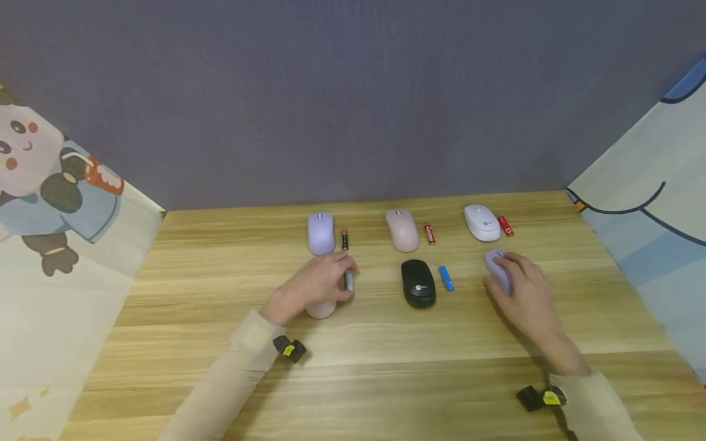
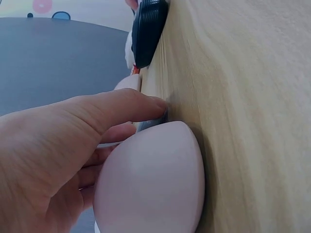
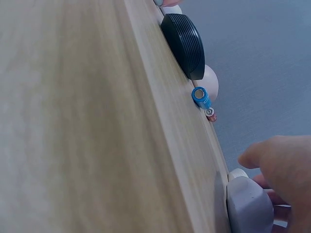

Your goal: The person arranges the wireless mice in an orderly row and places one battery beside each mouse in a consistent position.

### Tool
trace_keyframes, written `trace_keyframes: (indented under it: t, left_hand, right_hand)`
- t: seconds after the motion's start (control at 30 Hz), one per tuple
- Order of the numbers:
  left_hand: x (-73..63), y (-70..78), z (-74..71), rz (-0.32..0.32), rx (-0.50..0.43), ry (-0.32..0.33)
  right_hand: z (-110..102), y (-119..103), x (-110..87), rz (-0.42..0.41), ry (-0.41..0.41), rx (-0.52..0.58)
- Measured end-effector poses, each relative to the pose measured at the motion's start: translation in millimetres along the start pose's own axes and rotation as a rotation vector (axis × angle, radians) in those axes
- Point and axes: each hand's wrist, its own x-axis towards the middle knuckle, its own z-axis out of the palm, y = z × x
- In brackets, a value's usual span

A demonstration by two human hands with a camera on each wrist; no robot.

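Note:
My left hand (image 1: 317,282) reaches across a pale pink mouse (image 2: 150,179). Its thumb and index finger pinch a grey battery (image 1: 349,281) lying on the table beside that mouse. On the right, my right hand (image 1: 526,297) has its fingers curled over a lavender mouse (image 1: 498,272); the thumb, in the right wrist view, stands slightly off its near side. Between the hands sit a black mouse (image 1: 418,283) and a blue battery (image 1: 446,278). My right palm hides whatever lies to the right of the lavender mouse.
Along the back stand a purple mouse (image 1: 321,234) with a black battery (image 1: 344,239), a pink mouse (image 1: 402,230) with a red battery (image 1: 429,234), and a white mouse (image 1: 482,223) with another red battery (image 1: 505,226). A grey panel (image 1: 353,104) rises behind the wooden table (image 1: 386,373).

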Motion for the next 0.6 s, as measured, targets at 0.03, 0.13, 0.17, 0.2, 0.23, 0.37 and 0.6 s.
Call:
trace_keyframes:
  t: [0.03,0.13,0.17,0.2,0.23,0.37,0.6]
  left_hand:
    - [0.0,0.2,-0.2,-0.003,0.000,-0.003]
    - [0.0,-0.3,-0.3,-0.014,-0.002,-0.017]
    - [-0.1,-0.7,-0.1,-0.016,-0.004,-0.021]
    - [-0.1,-1.0,0.1,-0.018,-0.007,-0.024]
    - [-0.2,-1.0,0.0,-0.018,-0.009,-0.025]
    - [-0.6,-1.1,-0.1,-0.026,-0.019,-0.033]
    - [-2.1,-0.1,-0.6,-0.041,-0.034,-0.032]
  right_hand:
    - [0.2,0.0,0.0,-0.002,0.003,-0.001]
    - [0.3,-0.1,-0.2,-0.004,0.005,-0.004]
    - [0.4,0.0,-0.3,-0.003,0.005,-0.005]
    - [0.5,0.1,-0.4,-0.003,0.005,-0.006]
    - [0.6,0.3,-0.5,-0.002,0.005,-0.006]
    - [1.0,1.1,-0.5,-0.006,0.008,-0.008]
    - [0.3,1.0,0.1,-0.006,0.002,-0.008]
